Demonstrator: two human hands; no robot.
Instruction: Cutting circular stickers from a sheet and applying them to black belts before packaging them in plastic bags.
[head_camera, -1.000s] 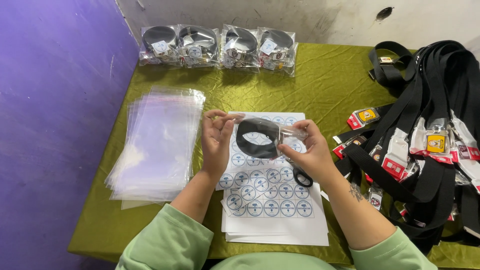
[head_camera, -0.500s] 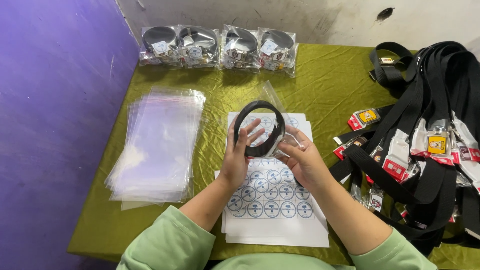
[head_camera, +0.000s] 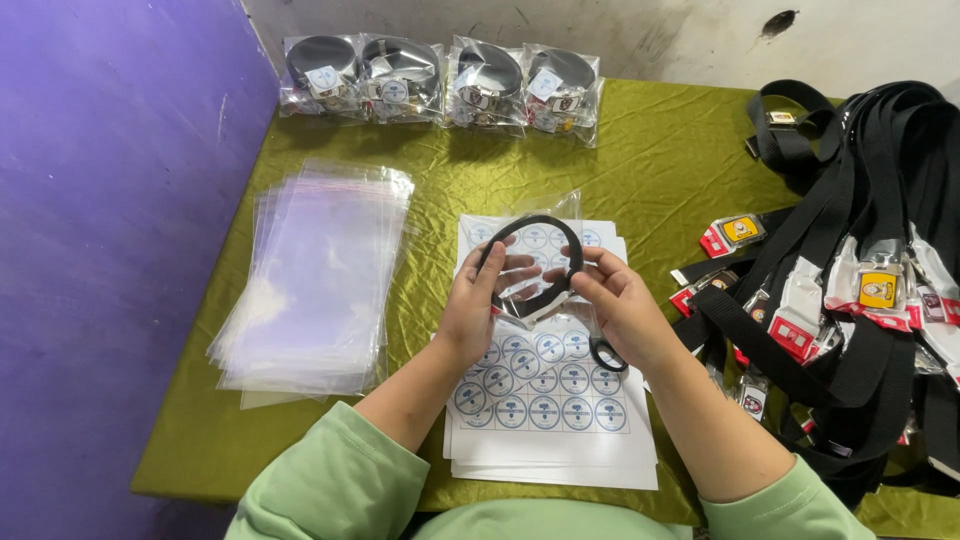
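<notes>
Two hands at work, both mine. My left hand (head_camera: 472, 310) has its fingers closed on the left side of a coiled black belt (head_camera: 530, 262); my right hand (head_camera: 618, 305) pinches the belt's right side and its metal buckle end, together with a clear plastic bag (head_camera: 545, 215) that rises behind the coil. The belt stands upright between my fingertips, just above the sheets.

- Beneath my fingers: a stack of white sticker sheets (head_camera: 545, 410) printed with rows of round labels, partly hidden by both hands.
- Under my right palm: a small black ring (head_camera: 607, 355) lying on the sheets.
- Left of my left hand, near but apart: a fanned pile of clear plastic bags (head_camera: 320, 275).
- Beyond my fingertips, at the far edge: a row of four bagged belts (head_camera: 445, 80).
- Right of my right hand: a heap of loose black belts (head_camera: 860, 290) with tagged buckles, crowding close to my wrist.
- Under everything: a green tablecloth (head_camera: 660, 160).
</notes>
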